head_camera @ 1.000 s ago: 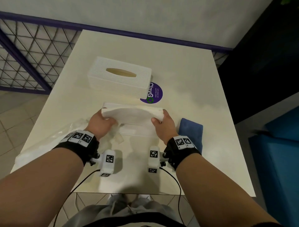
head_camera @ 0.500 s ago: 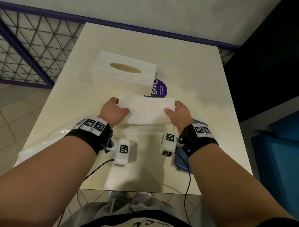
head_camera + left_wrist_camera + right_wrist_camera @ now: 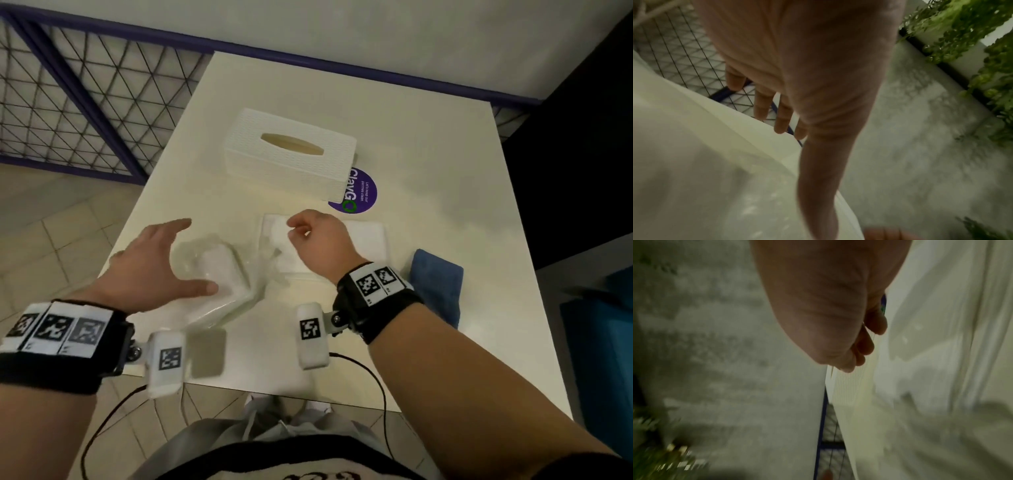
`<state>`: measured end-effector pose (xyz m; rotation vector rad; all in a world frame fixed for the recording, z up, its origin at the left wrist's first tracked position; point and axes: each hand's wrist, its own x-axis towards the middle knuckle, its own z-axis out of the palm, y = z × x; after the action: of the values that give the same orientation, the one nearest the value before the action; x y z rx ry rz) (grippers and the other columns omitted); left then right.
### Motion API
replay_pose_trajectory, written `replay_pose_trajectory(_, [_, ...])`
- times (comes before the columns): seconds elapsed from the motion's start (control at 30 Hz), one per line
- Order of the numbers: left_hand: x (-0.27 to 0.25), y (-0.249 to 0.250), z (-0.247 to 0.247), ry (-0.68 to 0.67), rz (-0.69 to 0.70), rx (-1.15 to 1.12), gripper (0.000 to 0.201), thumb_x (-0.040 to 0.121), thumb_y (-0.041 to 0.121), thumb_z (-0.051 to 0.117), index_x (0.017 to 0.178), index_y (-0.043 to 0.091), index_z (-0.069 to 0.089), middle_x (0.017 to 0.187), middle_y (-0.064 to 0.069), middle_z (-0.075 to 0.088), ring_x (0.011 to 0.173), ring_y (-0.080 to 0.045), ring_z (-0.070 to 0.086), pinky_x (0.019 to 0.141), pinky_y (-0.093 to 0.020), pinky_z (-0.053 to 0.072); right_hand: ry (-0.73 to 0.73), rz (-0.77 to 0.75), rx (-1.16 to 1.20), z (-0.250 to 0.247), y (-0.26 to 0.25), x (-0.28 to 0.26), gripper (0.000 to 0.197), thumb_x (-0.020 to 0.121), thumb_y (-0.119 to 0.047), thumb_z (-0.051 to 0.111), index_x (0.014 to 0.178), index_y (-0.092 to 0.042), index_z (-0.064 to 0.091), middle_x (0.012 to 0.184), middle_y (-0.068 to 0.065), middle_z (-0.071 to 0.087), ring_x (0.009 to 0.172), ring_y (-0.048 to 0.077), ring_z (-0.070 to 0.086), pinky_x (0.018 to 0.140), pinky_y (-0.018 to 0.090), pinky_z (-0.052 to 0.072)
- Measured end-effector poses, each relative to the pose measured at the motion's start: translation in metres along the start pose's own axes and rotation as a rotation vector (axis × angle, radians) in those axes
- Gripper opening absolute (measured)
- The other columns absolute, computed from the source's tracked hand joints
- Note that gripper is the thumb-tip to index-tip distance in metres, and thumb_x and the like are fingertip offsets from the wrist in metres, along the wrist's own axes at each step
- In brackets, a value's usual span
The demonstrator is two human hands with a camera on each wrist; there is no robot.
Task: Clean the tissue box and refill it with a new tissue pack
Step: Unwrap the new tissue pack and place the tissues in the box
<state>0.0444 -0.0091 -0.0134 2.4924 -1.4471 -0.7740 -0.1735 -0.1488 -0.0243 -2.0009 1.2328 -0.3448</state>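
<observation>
The white woven tissue box point(image 3: 291, 161) stands on the table point(image 3: 445, 171), its oval slot facing up. In front of it a bare white tissue stack point(image 3: 368, 236) lies flat. My right hand point(image 3: 294, 229) hovers over the stack's left part with fingers loosely curled and nothing seen in them; in the right wrist view the right hand point(image 3: 861, 345) looks the same. My left hand point(image 3: 191, 257) is spread open over the crumpled clear plastic wrapper point(image 3: 226, 277), thumb near its front edge. The left wrist view shows the left hand's straight fingers point(image 3: 762, 105).
A folded blue cloth point(image 3: 436, 284) lies right of the stack. A round purple sticker point(image 3: 361, 193) is on the table by the box's near right corner. A purple-framed mesh fence point(image 3: 85, 102) runs along the left. The table's front edge is just below my wrists.
Both hands held the tissue stack in the air; now it lies on the table and both have let go. The left hand has moved left over the wrapper.
</observation>
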Motion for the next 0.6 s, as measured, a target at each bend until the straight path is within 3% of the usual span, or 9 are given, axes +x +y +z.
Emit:
replay_pose_trajectory(0.07, [-0.012, -0.018, 0.006, -0.104, -0.039, 0.188, 0.145, 0.031, 0.082, 0.072, 0.148, 0.041, -0.004, 0.156, 0.0, 0.017, 0.143, -0.023, 0.019, 0.113, -0.056, 0.017, -0.106, -0.074, 0.006, 0.024, -0.028, 0.002, 0.026, 0.092, -0.013, 0.053, 0.115, -0.013, 0.066, 0.116, 0.004, 0.069, 0.108, 0.019, 0.062, 0.092, 0.021, 0.041])
replay_pose_trajectory(0.17, [-0.024, -0.035, 0.02, -0.161, -0.092, 0.268, 0.156, 0.024, 0.084, 0.07, 0.143, 0.044, -0.022, 0.16, -0.002, 0.003, 0.146, -0.024, 0.008, 0.115, -0.058, 0.006, -0.241, -0.06, -0.041, 0.055, -0.057, 0.011, 0.036, 0.091, -0.006, 0.048, 0.125, -0.01, 0.058, 0.126, 0.007, 0.063, 0.118, 0.022, 0.056, 0.097, 0.024, 0.041])
replay_pose_trajectory(0.23, [-0.029, -0.041, 0.03, -0.162, -0.091, 0.26, 0.155, 0.027, 0.083, 0.071, 0.144, 0.042, -0.024, 0.16, -0.001, 0.001, 0.147, -0.025, 0.007, 0.115, -0.057, 0.004, -0.363, 0.04, -0.161, 0.068, -0.065, 0.017, 0.032, 0.09, -0.007, 0.049, 0.122, -0.004, 0.055, 0.123, 0.01, 0.061, 0.121, 0.027, 0.054, 0.098, 0.028, 0.042])
replay_pose_trajectory(0.27, [-0.032, -0.043, 0.035, -0.151, -0.084, 0.252, 0.154, 0.029, 0.083, 0.071, 0.144, 0.041, -0.023, 0.16, -0.001, 0.002, 0.146, -0.025, 0.007, 0.116, -0.057, 0.004, -0.42, 0.087, -0.218, 0.074, -0.067, 0.019, 0.021, 0.091, -0.011, 0.049, 0.109, -0.004, 0.059, 0.111, 0.009, 0.063, 0.118, 0.029, 0.056, 0.095, 0.031, 0.044])
replay_pose_trajectory(0.33, [-0.035, -0.046, 0.044, -0.121, -0.06, 0.262, 0.15, 0.035, 0.082, 0.071, 0.146, 0.039, -0.021, 0.159, -0.003, 0.004, 0.146, -0.027, 0.008, 0.115, -0.059, 0.004, -0.476, 0.117, -0.28, 0.083, -0.068, 0.021, 0.018, 0.091, -0.021, 0.052, 0.088, -0.005, 0.059, 0.09, 0.007, 0.061, 0.107, 0.029, 0.061, 0.083, 0.032, 0.047])
replay_pose_trajectory(0.43, [-0.036, -0.054, 0.054, -0.051, -0.031, 0.272, 0.145, 0.039, 0.083, 0.069, 0.147, 0.037, -0.016, 0.158, -0.004, 0.007, 0.145, -0.028, 0.009, 0.114, -0.06, 0.005, -0.452, 0.057, -0.312, 0.093, -0.067, 0.021, 0.025, 0.086, -0.031, 0.062, 0.084, -0.006, 0.062, 0.084, 0.006, 0.061, 0.083, 0.023, 0.062, 0.062, 0.025, 0.042])
replay_pose_trajectory(0.53, [-0.035, -0.061, 0.06, -0.012, -0.026, 0.252, 0.143, 0.039, 0.085, 0.067, 0.147, 0.037, -0.013, 0.158, -0.004, 0.009, 0.145, -0.028, 0.01, 0.114, -0.06, 0.005, -0.371, 0.105, -0.171, 0.096, -0.069, 0.018, 0.035, 0.079, -0.024, 0.069, 0.109, -0.009, 0.058, 0.106, 0.005, 0.064, 0.095, 0.023, 0.061, 0.068, 0.026, 0.043])
replay_pose_trajectory(0.6, [-0.034, -0.063, 0.062, 0.003, -0.028, 0.243, 0.142, 0.039, 0.085, 0.066, 0.147, 0.037, -0.012, 0.158, -0.003, 0.008, 0.145, -0.027, 0.009, 0.114, -0.06, 0.004, -0.384, 0.203, -0.086, 0.094, -0.071, 0.017, 0.044, 0.078, -0.019, 0.07, 0.117, -0.007, 0.052, 0.109, 0.005, 0.061, 0.095, 0.022, 0.06, 0.064, 0.024, 0.043])
